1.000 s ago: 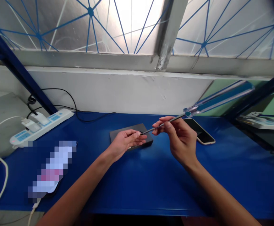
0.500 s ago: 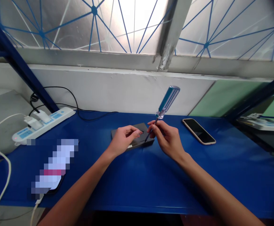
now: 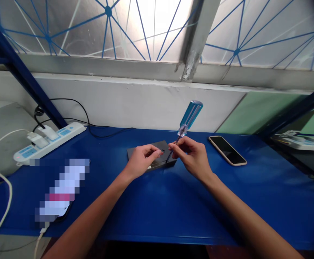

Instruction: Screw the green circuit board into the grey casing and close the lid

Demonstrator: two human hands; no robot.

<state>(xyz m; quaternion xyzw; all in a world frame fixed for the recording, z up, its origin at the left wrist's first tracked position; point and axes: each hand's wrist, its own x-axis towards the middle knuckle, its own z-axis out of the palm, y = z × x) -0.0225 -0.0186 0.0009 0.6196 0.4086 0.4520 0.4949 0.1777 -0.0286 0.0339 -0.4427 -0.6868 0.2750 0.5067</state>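
A screwdriver with a clear blue-striped handle leans up and to the right. My right hand pinches its shaft between thumb and fingers, and the tip points down at the near edge of a flat dark grey box. My left hand is over the left part of this box, thumb and fingertips drawn together in a pinch. What those fingertips hold, if anything, is too small to name. Small dark marks show on the box top beside them. Part of the box is hidden under my left hand.
On the blue table, a phone with a pale case lies right of my hands. A lit, blurred-out phone on a white cable lies at left. A white power strip with plugs sits behind it, near a blue frame post.
The screwdriver handle has turned about its length, showing different stripes, and shifted slightly left and down. The fingers of my right hand have moved a little on the shaft. My left hand stays nearly still.
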